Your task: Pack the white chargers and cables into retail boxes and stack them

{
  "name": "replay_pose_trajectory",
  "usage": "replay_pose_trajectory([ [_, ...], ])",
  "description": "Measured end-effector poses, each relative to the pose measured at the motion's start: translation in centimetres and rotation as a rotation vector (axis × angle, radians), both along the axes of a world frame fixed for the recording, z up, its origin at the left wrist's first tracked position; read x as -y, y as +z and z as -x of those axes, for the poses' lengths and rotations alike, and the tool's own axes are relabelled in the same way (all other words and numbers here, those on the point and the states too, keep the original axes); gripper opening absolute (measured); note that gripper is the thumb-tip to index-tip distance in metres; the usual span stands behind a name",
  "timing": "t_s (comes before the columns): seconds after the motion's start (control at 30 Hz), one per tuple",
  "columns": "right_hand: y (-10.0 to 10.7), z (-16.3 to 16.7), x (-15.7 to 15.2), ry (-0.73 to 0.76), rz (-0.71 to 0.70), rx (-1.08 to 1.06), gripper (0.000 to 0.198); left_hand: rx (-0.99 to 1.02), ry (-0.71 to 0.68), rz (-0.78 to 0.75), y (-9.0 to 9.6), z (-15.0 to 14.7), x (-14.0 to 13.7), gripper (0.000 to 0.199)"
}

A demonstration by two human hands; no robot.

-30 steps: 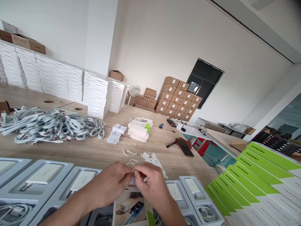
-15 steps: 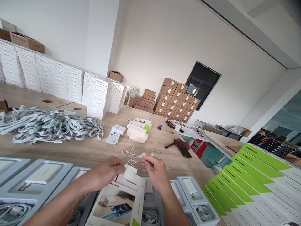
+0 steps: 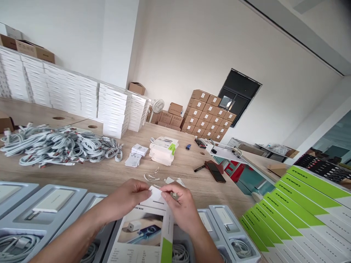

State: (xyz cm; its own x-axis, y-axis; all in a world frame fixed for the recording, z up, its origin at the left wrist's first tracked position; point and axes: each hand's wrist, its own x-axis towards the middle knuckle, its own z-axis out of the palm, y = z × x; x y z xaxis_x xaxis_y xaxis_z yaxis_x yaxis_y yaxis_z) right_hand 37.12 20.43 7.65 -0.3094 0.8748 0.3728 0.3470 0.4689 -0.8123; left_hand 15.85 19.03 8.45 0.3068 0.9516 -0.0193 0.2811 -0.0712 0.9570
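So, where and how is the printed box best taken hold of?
Probably by its left and right sides, one hand from each: the printed box has straight edges, while the tab between left hand and right hand looks thin.

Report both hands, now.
Left hand: closed, pinching the white flap of the printed box.
Right hand: closed, pinching that flap's other side.

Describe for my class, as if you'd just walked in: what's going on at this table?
A person's bare left hand and right hand both pinch a small white tab at the far end of a printed box. The box overlaps a row of grey trays, several visibly holding white chargers and coiled cables. Beyond the trays, a heap of loose cables lies on the table; green-and-white boxes are stacked at the right.
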Motion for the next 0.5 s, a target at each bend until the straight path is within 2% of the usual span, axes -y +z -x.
replay_pose_trajectory([
  [0.07,0.23,-0.33,-0.07,-0.049,-0.024,-0.031,0.012,0.099,-0.028,-0.001,-0.23,0.19,-0.21,0.027],
  [0.17,0.53,-0.72,-0.17,-0.063,-0.106,-0.031,0.014,0.278,0.028,0.097,-0.43,0.46,-0.43,0.067],
  [0.2,0.56,-0.75,-0.18,-0.05,-0.155,-0.02,0.014,0.327,0.016,0.13,-0.37,0.48,-0.45,0.069],
  [0.3,0.46,-0.68,-0.12,0.005,-0.317,0.046,0.017,0.428,-0.08,0.197,0.07,0.41,-0.28,0.043],
  [0.37,0.31,-0.63,-0.08,0.028,-0.396,0.099,0.02,0.448,-0.089,0.214,0.34,0.35,-0.09,0.024],
  [0.5,0.19,-0.81,-0.03,0.011,-0.522,0.179,0.025,0.476,-0.016,0.239,0.4,0.37,0.25,0.013],
])
